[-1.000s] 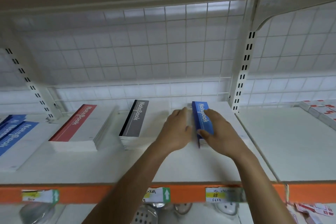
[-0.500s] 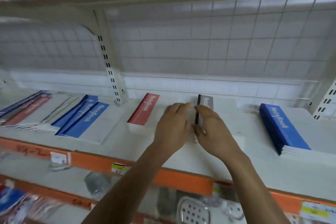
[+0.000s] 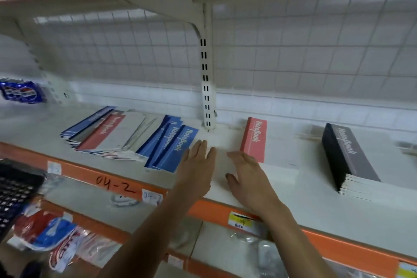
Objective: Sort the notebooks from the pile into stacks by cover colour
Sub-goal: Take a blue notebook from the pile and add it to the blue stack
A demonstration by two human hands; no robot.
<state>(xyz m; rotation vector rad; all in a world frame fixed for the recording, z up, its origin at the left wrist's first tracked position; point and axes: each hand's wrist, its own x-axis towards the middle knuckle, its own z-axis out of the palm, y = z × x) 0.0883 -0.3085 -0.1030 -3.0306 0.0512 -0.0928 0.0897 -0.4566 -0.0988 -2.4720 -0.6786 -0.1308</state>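
Note:
On the white shelf (image 3: 316,205) a mixed pile of notebooks (image 3: 106,133) fans out at the left, with blue-covered ones (image 3: 173,146) on its right side. A red-covered stack (image 3: 255,137) lies right of the upright post, and a black-and-grey stack (image 3: 347,156) further right. My left hand (image 3: 196,165) hovers with straight fingers just right of the blue notebooks, holding nothing. My right hand (image 3: 248,176) is spread flat in front of the red stack, empty too. The blue stack is out of view.
A slotted upright post (image 3: 206,88) stands at the back between pile and red stack. Wire grid backs the shelf. An orange shelf edge (image 3: 112,184) carries labels. Below lie packaged goods (image 3: 52,232) and a dark keyboard-like item (image 3: 15,189). Another shelf hangs overhead.
The view has swung left, bringing the mixed pile in. Both hands have left the black-and-grey stack and moved left, now open between the blue notebooks and the red stack.

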